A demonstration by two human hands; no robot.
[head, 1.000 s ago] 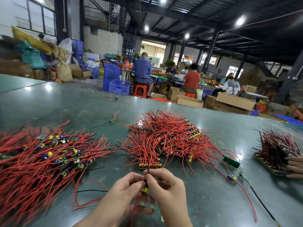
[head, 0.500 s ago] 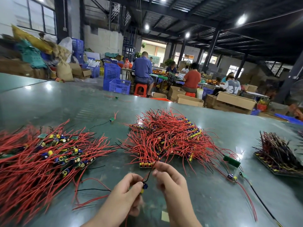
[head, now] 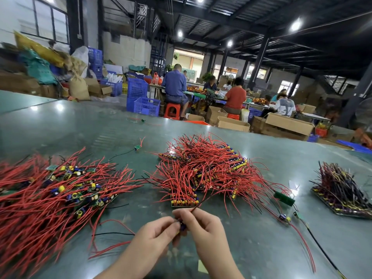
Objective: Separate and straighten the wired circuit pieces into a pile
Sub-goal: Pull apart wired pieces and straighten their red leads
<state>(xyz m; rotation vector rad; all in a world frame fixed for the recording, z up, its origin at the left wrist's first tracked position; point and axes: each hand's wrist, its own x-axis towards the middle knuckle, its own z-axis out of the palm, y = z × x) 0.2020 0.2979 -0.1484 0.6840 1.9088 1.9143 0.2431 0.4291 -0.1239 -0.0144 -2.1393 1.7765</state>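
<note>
Both hands meet low at centre, just above the green counter (head: 251, 248). Left hand (head: 155, 236): fingers curled, thumb and forefinger pinching a small circuit piece (head: 182, 226) with a blue capacitor. Right hand (head: 203, 228): fingertips pinching the red and black wire (head: 198, 204) that runs up and away from the same piece. The piece is held between the two hands, off the counter surface.

Just beyond the hands: the middle heap of wired pieces (head: 209, 172), red wires tangled, a row of yellow-and-blue components at its near edge. At left: a broad pile of separated pieces (head: 52, 196), red wires fanned out, capacitors clustered near its middle. At far right: a darker bundle (head: 342, 190) of wired boards, well apart from the hands. A bare green board (head: 284, 198) lies at the right edge of the middle heap; loose pieces with long red and black leads lie near it.

Background: people seated at other tables, blue crates (head: 141, 97), cardboard boxes (head: 289, 123).
</note>
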